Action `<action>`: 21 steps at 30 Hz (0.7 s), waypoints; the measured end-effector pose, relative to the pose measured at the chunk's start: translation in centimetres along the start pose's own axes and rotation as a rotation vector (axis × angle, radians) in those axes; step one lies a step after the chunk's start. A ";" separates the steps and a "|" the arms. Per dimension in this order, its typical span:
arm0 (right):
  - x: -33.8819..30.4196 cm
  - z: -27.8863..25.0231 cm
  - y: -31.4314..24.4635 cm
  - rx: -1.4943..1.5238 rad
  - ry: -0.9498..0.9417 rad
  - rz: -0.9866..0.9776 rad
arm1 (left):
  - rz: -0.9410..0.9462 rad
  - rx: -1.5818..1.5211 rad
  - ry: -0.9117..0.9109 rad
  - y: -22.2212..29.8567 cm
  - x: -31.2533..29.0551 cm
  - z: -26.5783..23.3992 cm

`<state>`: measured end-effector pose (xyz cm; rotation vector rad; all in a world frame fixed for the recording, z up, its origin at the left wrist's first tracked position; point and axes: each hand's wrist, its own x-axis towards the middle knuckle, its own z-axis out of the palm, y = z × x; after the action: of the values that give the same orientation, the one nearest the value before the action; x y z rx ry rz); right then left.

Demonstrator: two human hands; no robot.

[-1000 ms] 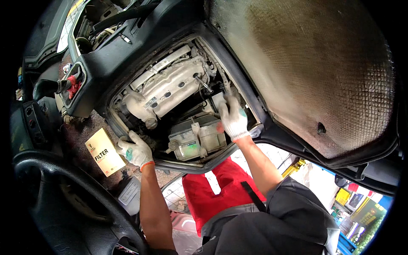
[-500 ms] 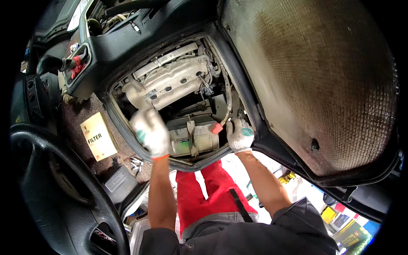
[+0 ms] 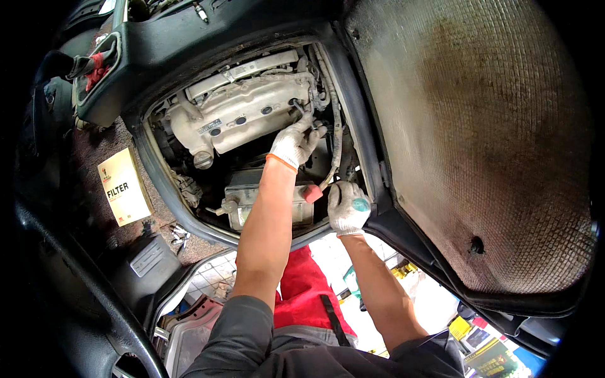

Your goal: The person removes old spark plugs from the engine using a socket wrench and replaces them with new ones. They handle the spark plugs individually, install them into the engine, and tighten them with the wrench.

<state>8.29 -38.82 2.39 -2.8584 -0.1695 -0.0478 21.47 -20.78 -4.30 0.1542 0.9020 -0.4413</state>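
My left hand (image 3: 297, 142), in a white knit glove with an orange cuff, reaches over the battery (image 3: 246, 211) into the engine bay. Its fingers close on a slim metal rod-like tool (image 3: 297, 107) at the rightmost round hole of the silvery valve cover (image 3: 246, 107). Most of that tool is hidden by the fingers. My right hand (image 3: 348, 206), gloved the same way with a teal patch on the back, rests at the bay's near right rim. Its fingers are curled, and what they hold, if anything, is hidden. A red terminal cap (image 3: 312, 193) lies to its left.
A raised lid (image 3: 466, 138) with silvery quilted lining stands to the right. On the left are a yellow filter box (image 3: 124, 189), several spark plugs (image 3: 179, 235) on the carpet and a steering wheel (image 3: 94, 283). Another spark plug (image 3: 201, 12) lies on the black trim above.
My left hand has moved from the bay's near left side up and right to the metal tool at the valve cover. My right hand stays near the rim. The view has shifted slightly.
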 end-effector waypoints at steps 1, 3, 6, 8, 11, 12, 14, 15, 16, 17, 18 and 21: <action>0.0 0.0 -0.1 0.009 0.003 -0.012 | 0.001 0.002 0.034 0.0 0.3 -0.2; 0.1 0.0 0.1 0.024 0.021 -0.017 | -0.010 0.017 0.097 0.0 -0.1 0.9; 0.1 0.1 0.2 0.012 0.016 -0.007 | -0.006 -0.040 0.053 -0.1 -0.4 1.3; 0.0 -0.1 0.1 0.000 0.005 -0.003 | -0.009 -0.069 -0.025 0.4 -0.9 1.0; 0.2 -0.3 0.0 -0.013 -0.006 0.002 | 0.029 -0.049 -0.084 0.8 -1.7 0.6; 0.1 -0.3 0.0 -0.017 -0.014 0.006 | -0.152 0.010 -0.112 1.9 -1.2 0.2; -0.1 -0.2 0.0 -0.020 -0.029 0.009 | -0.087 0.079 -0.037 2.0 -0.3 0.4; -0.1 -0.1 0.0 -0.019 -0.038 0.009 | -0.054 0.112 0.002 2.1 0.0 0.3; 0.0 -0.1 -0.1 -0.017 -0.044 0.007 | -0.081 0.126 -0.049 2.4 0.3 -0.1; 0.0 -0.1 0.0 -0.020 -0.051 0.013 | -0.070 0.136 -0.042 2.3 0.2 0.0; 0.0 -0.1 0.0 -0.021 -0.057 0.018 | -0.058 0.145 -0.033 2.1 0.0 0.1; 0.1 -0.1 0.2 -0.021 -0.068 0.035 | -0.024 0.167 -0.044 2.0 -0.8 0.8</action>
<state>8.43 -39.03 2.42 -2.8849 -0.1338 0.0545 22.50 -19.02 -3.26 0.2859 0.8243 -0.5405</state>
